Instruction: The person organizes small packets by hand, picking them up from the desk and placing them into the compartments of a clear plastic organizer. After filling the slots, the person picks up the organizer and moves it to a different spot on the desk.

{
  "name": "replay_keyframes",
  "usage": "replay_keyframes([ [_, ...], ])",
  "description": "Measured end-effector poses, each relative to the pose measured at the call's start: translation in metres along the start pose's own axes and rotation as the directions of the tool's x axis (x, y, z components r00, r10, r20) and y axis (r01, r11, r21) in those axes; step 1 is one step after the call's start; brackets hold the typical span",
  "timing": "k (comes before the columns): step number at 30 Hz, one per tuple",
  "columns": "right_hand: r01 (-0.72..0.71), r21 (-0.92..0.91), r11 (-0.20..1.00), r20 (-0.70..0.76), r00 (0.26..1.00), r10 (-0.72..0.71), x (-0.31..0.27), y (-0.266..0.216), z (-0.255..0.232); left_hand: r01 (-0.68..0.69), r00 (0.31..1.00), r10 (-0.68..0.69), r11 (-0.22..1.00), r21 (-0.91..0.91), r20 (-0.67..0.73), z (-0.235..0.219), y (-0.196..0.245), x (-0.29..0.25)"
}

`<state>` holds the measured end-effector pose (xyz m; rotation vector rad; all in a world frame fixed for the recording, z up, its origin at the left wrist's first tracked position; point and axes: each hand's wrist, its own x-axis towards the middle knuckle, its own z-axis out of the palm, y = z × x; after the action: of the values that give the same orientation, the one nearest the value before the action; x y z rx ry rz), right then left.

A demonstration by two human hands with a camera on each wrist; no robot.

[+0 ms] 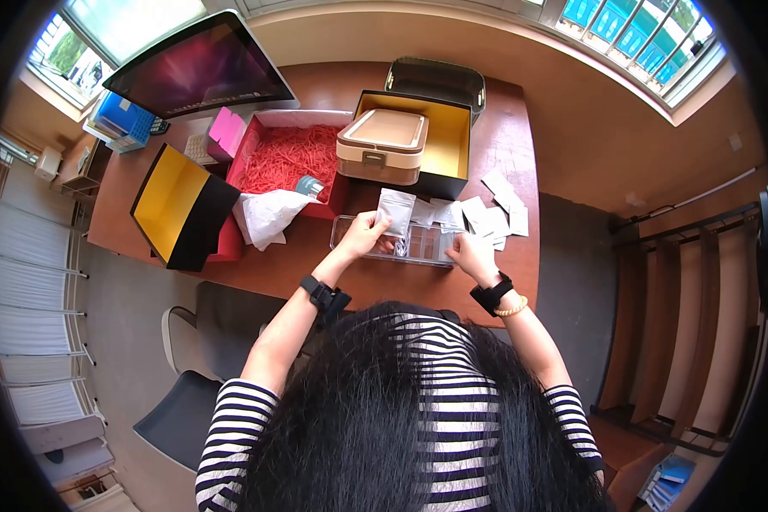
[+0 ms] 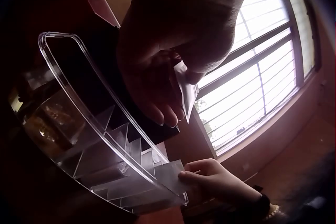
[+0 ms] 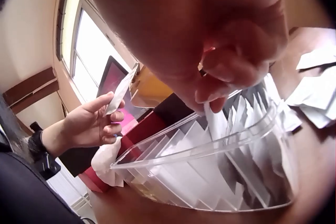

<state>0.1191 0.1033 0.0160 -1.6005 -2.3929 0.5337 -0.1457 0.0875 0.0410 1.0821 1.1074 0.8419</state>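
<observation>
A small silvery-white sachet is pinched between the thumb and fingers of my left hand, raised above the left part of a clear plastic box. Thin dividers split the box into compartments. Several white packets stand on edge at its right end. There my right hand pinches the top of a pale, flat packet with curled fingers, right at the rim. Small packets with yellowish contents show through the box's far-left compartment in the left wrist view.
Loose white packets lie right of the box. Behind it stand a beige lidded container, a black box with yellow lining, and a red box filled with shredded paper. A monitor stands at the back left.
</observation>
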Motion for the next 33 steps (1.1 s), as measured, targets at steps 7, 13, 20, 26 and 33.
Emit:
replay_keyframes([
  [7, -0.117, 0.169, 0.979, 0.028, 0.993, 0.114, 0.008, 0.0, -0.01, -0.011, 0.998, 0.009, 0.999, 0.038, 0.066, 0.008, -0.001, 0.006],
  [13, -0.046, 0.74, 0.672, 0.11, 0.993, -0.052, 0.014, -0.02, -0.039, 0.039, 0.937, -0.087, 0.989, 0.144, 0.34, 0.026, 0.019, 0.003],
  [20, -0.21, 0.775, 0.596, 0.315, 0.946, -0.077, 0.007, -0.038, -0.068, -0.006, 0.918, -0.098, 0.965, 0.261, 0.384, 0.038, 0.024, 0.01],
  [26, -0.019, 0.599, 0.801, 0.129, 0.989, -0.073, 0.007, -0.017, -0.036, -0.122, 0.982, 0.047, 0.894, 0.43, 0.182, 0.035, 0.019, 0.011],
  [33, 0.01, 0.397, 0.918, -0.079, 0.997, 0.023, 0.007, 0.0, -0.015, -0.04, 0.999, 0.048, 0.889, 0.456, -0.006, 0.011, 0.015, 0.01],
])
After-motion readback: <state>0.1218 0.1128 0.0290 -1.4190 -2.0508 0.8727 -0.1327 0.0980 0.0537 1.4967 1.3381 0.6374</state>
